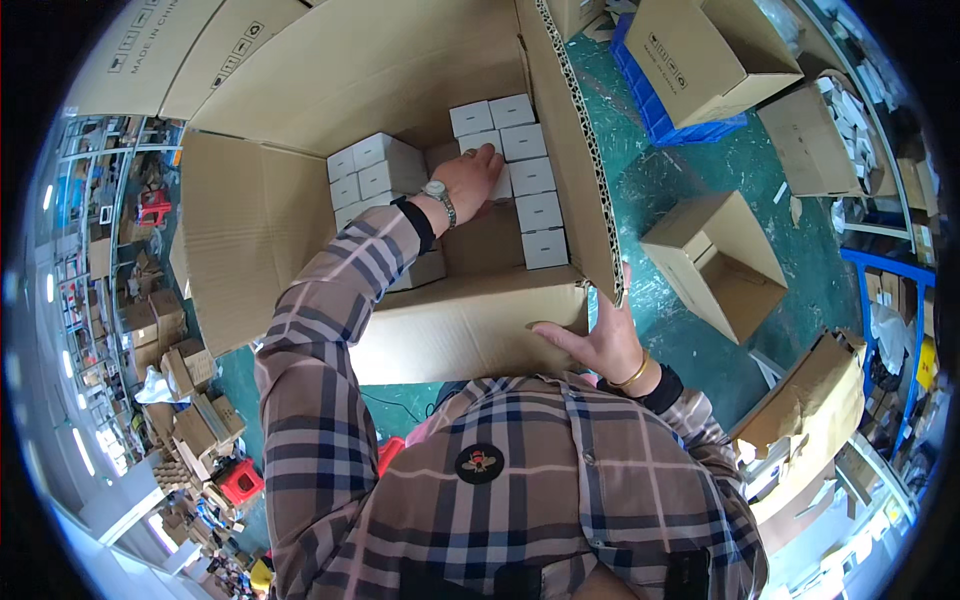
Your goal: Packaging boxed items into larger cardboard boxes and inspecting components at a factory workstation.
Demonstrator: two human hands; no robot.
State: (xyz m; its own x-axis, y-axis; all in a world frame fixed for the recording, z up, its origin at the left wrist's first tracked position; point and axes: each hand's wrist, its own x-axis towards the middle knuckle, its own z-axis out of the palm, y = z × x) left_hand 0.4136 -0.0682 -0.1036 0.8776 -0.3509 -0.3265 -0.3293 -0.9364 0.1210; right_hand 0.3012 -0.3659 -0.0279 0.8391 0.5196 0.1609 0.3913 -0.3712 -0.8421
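A large brown cardboard carton point(450, 335) stands upright in front of me, its flaps raised. Inside, several small white boxes are packed in two groups: white boxes point(375, 165) along the left side and white boxes point(532, 177) along the right. My left hand point(470, 180), with a watch at the wrist, reaches down between them. Its fingers are closed on a small white box point(503, 187) beside the right-hand group, mostly hidden under the hand. At the carton's near right corner, my right hand point(608, 340) grips the cardboard, thumb against the near flap and fingertips at the right flap's edge.
An open carton point(715, 265) lies on the green floor to the right. Farther off, another carton point(690, 60) sits in a blue crate point(640, 85). Large closed cartons point(165, 55) stand at the far left, and a red stool point(240, 482) is at the lower left.
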